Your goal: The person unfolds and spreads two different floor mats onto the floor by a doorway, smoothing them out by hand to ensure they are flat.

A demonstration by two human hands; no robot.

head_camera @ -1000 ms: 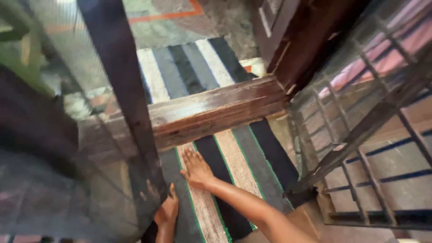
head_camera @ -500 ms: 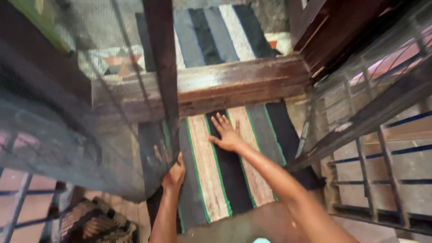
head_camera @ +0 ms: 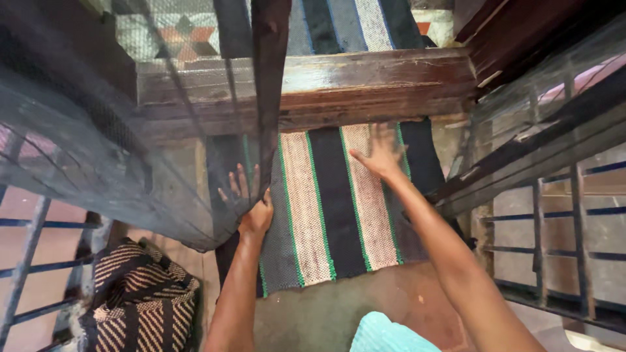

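A striped floor mat (head_camera: 332, 202) w/ black, beige & green bands is seen laid below a wooden door threshold (head_camera: 365, 85). Left hand (head_camera: 246, 199) is pressed flat on its left edge, partly veiled by a mesh door (head_camera: 130, 150); right hand (head_camera: 381, 153) is spread over a beige stripe, blurred. A 2nd striped mat (head_camera: 140, 300) is bunched at lower left.

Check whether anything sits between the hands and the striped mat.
Nothing visible does. Both hands rest directly on the striped mat: the right hand in plain view, the left hand partly seen through the mesh door.
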